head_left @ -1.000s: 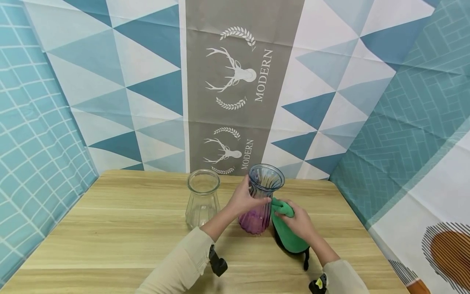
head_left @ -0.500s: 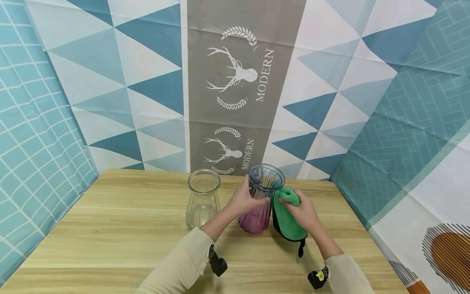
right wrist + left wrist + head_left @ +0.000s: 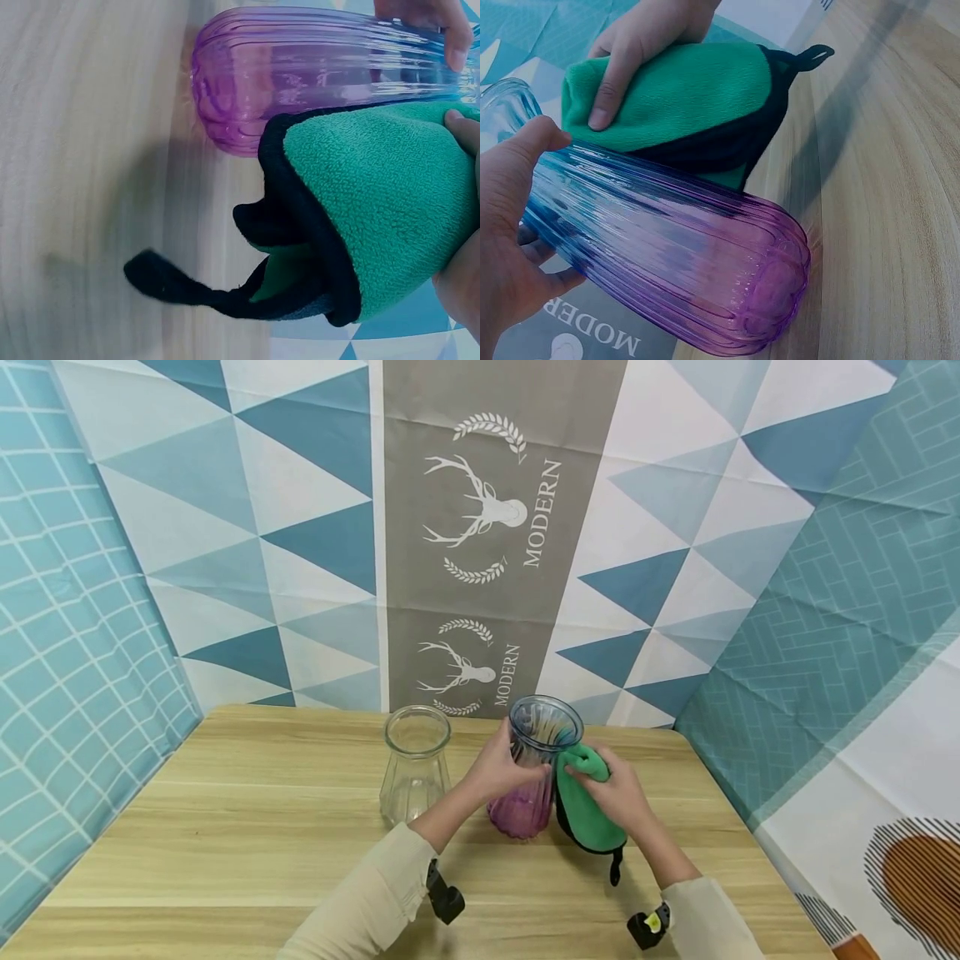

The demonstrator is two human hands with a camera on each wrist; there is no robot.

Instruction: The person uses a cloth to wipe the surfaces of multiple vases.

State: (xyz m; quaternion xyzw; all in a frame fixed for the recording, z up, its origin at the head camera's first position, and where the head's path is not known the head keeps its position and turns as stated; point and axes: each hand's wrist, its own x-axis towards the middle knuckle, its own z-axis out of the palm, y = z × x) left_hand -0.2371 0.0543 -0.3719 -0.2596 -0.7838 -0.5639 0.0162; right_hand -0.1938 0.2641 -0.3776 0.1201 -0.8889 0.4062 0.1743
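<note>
A ribbed glass vase point(image 3: 521, 806), blue at the flared rim and fading to purple at the base, stands on the wooden table. My left hand point(image 3: 501, 767) grips it around the neck, thumb on the near side. Against the vase's right side, my right hand point(image 3: 617, 787) holds a folded green cloth point(image 3: 588, 814) with black edging and a hanging loop. In the left wrist view the right thumb presses on the green cloth point(image 3: 682, 97), close along the vase point(image 3: 682, 232). Part of the right hand's fingers is hidden behind the cloth.
A clear glass vase point(image 3: 414, 777) stands just left of the coloured one, partly behind my left forearm. The wooden table point(image 3: 247, 827) ends at a patterned cloth backdrop point(image 3: 465, 527) at the back and sides.
My right hand and the cloth have moved slightly up along the vase's right side, toward its rim. My left hand keeps its hold, and the vases stay in place.
</note>
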